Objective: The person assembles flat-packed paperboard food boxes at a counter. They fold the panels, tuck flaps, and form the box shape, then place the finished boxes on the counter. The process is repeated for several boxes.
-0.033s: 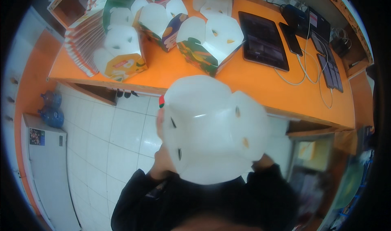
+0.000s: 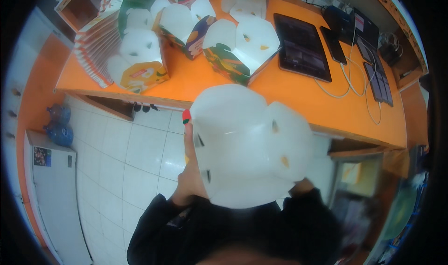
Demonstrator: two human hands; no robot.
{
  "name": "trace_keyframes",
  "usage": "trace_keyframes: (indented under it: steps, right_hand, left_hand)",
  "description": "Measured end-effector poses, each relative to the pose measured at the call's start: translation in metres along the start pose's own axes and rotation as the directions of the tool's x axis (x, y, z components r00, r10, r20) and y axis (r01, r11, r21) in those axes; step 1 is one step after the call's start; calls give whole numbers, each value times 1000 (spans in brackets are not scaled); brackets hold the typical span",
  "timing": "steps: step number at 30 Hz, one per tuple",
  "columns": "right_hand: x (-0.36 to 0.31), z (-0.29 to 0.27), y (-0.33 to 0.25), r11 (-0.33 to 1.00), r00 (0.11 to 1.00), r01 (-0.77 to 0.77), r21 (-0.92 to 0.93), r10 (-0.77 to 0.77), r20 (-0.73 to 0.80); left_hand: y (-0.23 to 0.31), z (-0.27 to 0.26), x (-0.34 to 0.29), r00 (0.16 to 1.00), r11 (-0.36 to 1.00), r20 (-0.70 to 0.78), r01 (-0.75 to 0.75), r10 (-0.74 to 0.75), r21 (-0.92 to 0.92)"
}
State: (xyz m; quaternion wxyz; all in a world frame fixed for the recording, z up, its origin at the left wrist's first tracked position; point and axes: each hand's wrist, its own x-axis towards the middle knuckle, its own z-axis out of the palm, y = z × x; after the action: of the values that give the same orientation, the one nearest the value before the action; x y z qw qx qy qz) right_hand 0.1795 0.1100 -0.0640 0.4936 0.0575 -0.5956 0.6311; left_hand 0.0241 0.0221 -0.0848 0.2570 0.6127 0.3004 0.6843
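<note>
The white box point(image 2: 242, 148) moved a little right, near the worktop point(image 2: 186, 85). The left hand point(image 2: 190, 178) shows more, its fingers gripping the box's side. I can't tell the right hand's point(image 2: 302, 186) hidden fingers.

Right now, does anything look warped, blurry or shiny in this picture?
In the head view, fisheye distortion bows the orange counter; the held, white-lined food carton looks soft; a bright patch of glare shows on the white floor tiles.

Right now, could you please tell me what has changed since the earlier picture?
The held box has shifted slightly right and up, showing more of the left hand. Nothing was visibly grasped or released; the tablet and other boxes stayed put.
</note>
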Motion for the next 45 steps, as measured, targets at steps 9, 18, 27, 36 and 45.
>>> trace_keyframes:
  steps: [9, 18, 27, 36, 45]
  right_hand:
    - [4, 3, 0, 995, 998, 66, 72, -65, -15]
    - [5, 7, 7, 980, 986, 163, 113, -165, 3]
    - [2, 11, -3, 984, 995, 103, 148, -102, -15]
    - [-5, 25, -14, 995, 995, 13, 102, -2, -102]
    - [2, 4, -24, 952, 997, 76, -298, -65, 49]
  left_hand:
    - [-5, -2, -3, 999, 1000, 26, 27, -27, -9]
    - [-3, -3, -2, 1000, 1000, 13, 1, -1, -13]
    - [0, -4, 0, 1000, 999, -2, -28, 28, -24]
    - [1, -5, 5, 999, 998, -24, -49, 48, -36]
    - [-2, -9, 10, 998, 996, -10, -64, 63, -62]
